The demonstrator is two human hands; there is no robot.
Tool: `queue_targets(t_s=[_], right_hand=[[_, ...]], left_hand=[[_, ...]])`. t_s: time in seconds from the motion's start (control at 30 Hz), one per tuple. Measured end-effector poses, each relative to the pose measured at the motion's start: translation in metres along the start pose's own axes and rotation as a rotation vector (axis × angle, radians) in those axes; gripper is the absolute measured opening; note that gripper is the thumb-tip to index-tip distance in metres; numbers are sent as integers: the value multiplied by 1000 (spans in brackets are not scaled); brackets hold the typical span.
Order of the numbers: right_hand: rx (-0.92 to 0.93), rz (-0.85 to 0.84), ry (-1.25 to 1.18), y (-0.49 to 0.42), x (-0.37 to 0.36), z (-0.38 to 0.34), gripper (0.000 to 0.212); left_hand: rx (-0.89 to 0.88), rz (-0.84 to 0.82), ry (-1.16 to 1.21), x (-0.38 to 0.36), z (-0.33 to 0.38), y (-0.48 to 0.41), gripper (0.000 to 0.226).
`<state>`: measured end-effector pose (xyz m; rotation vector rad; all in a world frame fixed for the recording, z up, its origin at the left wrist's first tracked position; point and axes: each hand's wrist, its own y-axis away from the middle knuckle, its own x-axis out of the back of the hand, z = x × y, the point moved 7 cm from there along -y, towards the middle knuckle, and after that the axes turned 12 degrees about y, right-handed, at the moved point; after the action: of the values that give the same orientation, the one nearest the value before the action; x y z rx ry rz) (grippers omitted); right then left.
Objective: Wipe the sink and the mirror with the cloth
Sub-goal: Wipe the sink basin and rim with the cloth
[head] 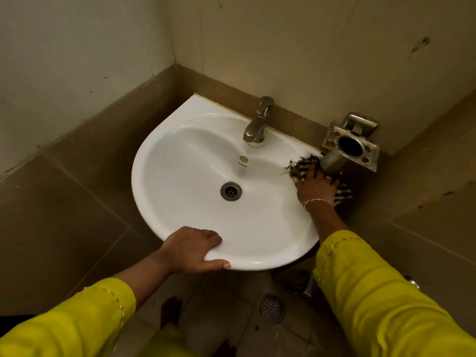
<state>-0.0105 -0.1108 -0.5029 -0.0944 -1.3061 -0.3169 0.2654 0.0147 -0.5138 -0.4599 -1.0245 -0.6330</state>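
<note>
A white corner sink (180,222) hangs on the tiled wall, with a metal tap (258,122) at its back and a drain (231,191) in the bowl. My right hand (315,185) presses a dark checked cloth (300,166) flat against the sink's right rim, beside the metal holder. The cloth's frayed edge sticks out past my fingers, and more of it shows behind my wrist. My left hand (194,249) grips the front rim, fingers inside the bowl and thumb under the edge. No mirror is in view.
A steel tumbler holder (351,146) is fixed to the wall right of the sink, close to my right hand. Beige walls meet in a corner behind the sink. Below are a tiled floor, a floor drain (272,308) and dark stains.
</note>
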Motion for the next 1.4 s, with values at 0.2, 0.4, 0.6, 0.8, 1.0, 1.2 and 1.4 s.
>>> queue_targets(t_s=[0.2, 0.4, 0.6, 0.8, 1.0, 1.2, 1.4], right_hand=[[-42, 27, -110, -16, 7, -11, 67], [-84, 58, -221, -40, 17, -34, 67], [-53, 173, -275, -51, 27, -67, 60], [276, 207, -206, -53, 40, -116, 73], [368, 206, -84, -57, 30, -79, 76], [358, 360, -85, -33, 26, -113, 55], [518, 372, -191, -23, 32, -158, 68]], left_hand=[[6, 25, 0, 3, 2, 0, 94], [24, 18, -13, 1, 1, -1, 97], [28, 4, -39, -1, 0, -1, 92], [41, 0, -43, -2, -1, -1, 91], [37, -23, -8, -1, 0, -2, 89], [13, -67, -56, -4, 1, -3, 80], [36, -60, -27, -1, 1, -3, 77]])
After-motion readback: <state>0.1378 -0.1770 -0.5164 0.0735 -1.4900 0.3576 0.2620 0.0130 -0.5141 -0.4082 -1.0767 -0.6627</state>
